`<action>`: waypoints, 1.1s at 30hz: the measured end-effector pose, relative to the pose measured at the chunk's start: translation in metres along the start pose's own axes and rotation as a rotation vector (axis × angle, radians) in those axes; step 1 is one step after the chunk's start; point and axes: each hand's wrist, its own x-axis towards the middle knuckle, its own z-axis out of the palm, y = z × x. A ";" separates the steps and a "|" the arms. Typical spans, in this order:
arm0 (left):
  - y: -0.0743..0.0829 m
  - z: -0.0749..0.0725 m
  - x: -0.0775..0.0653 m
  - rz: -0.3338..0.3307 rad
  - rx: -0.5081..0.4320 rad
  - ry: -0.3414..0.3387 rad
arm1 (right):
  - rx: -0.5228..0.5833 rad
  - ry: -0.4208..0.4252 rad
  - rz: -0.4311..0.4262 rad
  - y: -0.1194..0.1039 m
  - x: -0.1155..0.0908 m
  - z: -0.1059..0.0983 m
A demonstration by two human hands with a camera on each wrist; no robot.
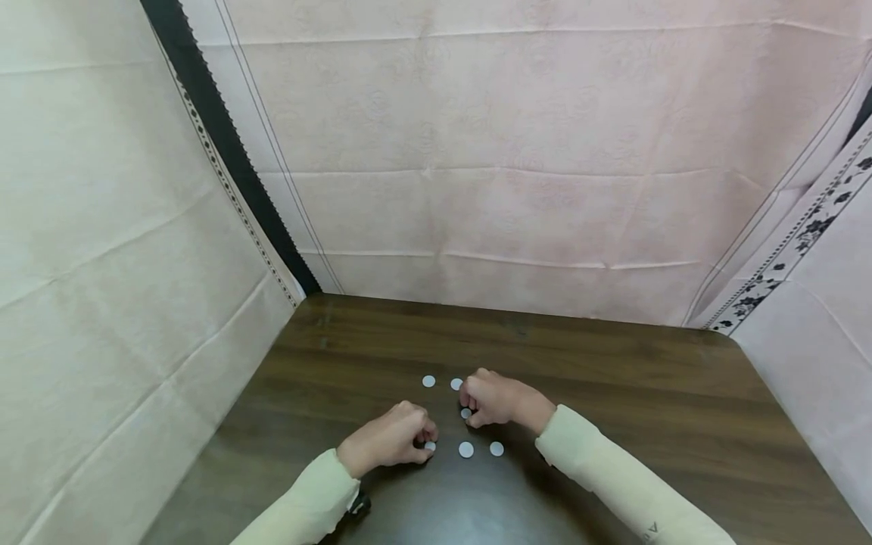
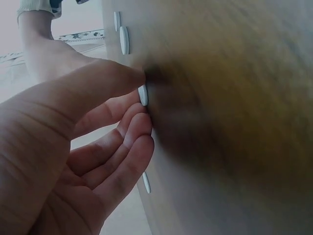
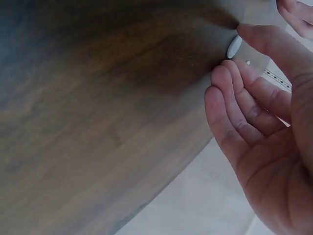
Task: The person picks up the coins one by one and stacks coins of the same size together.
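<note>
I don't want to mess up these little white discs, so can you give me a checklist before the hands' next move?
1. Left hand has a disc: ok, the left-hand disc is between thumb and fingers.
2. Right hand has a disc: ok, the right-hand disc is between thumb and fingers.
3. Two front discs lie on the table: ok.
4. Hands apart: ok, there's a gap between them.
5. Nothing close to bump: not ok, the back disc is right by the right hand's fingers.
6. Firm grip: cannot tell, pictures don't show how hard the hands squeeze.
</note>
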 end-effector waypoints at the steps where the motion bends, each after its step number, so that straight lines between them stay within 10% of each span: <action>1: 0.000 0.000 0.000 0.005 0.001 0.004 | 0.004 -0.006 0.006 -0.001 0.001 -0.001; 20: 0.006 0.003 -0.002 0.002 0.065 0.044 | -0.197 -0.046 0.035 -0.005 0.016 0.003; 33: 0.006 0.004 -0.002 -0.028 0.037 0.062 | -0.103 0.010 -0.041 -0.003 0.008 0.010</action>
